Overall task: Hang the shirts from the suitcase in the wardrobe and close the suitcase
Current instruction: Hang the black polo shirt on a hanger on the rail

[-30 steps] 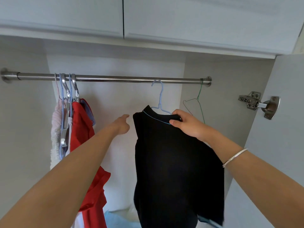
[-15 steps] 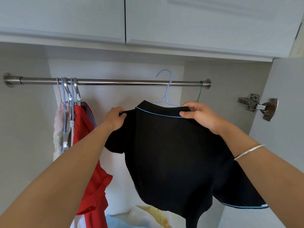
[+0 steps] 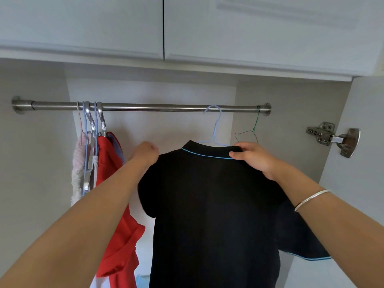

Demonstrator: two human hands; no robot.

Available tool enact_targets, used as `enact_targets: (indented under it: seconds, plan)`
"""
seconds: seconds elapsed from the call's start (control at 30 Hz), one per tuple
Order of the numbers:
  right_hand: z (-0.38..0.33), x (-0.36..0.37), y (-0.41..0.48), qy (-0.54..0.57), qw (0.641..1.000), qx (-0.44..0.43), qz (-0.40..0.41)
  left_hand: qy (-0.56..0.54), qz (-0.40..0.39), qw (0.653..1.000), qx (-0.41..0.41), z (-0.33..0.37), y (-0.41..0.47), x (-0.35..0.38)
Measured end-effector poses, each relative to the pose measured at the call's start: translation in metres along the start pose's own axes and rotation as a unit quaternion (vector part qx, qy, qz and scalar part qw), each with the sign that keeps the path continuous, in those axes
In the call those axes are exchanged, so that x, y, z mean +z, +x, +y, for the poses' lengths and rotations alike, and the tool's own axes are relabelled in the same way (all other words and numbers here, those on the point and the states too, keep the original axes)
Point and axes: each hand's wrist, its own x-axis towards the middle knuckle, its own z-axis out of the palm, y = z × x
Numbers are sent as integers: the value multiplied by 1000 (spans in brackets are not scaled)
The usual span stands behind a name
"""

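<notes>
**The black polo point(image 3: 214, 204) settles on the rail point(image 3: 155, 107)**

The hook of the blue hanger point(image 3: 216, 129), raised above the rail half a second ago, now sits over it, near the green hanger point(image 3: 254, 129). Your left hand point(image 3: 145, 152) grips the polo's shoulder; your right hand point(image 3: 253, 159) pinches its collar. This shirt looks hung.

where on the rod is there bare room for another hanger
The widest bare stretch of rod runs between the left hanger cluster and the blue hanger carrying the black shirt. Shorter gaps: blue hanger to green hanger, and left bracket to the cluster. Crowded at the cluster, with the red shirt packed in.
</notes>
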Motion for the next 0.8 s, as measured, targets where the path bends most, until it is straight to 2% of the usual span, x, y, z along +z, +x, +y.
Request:
enact_targets:
  seconds: [0.1,0.23,0.3,0.4,0.57,0.8]
  plan:
    - [-12,31,6,18,1000,22,3,-38,-53,997,48,35,-19,9]
    - [-29,73,12,119,993,23,-3,-108,-155,980,58,71,-44,19]
    - [-39,85,17,162,987,-4,7,-137,-143,979,50,74,-48,17]
    - [-56,101,25,167,984,-57,22,-177,-120,977,17,68,-44,0]
    - [-86,134,40,189,979,-80,15,-256,-146,955,-28,50,-42,-29]
    - [-117,175,52,165,980,-90,-62,-331,-109,934,-83,27,-37,-56]
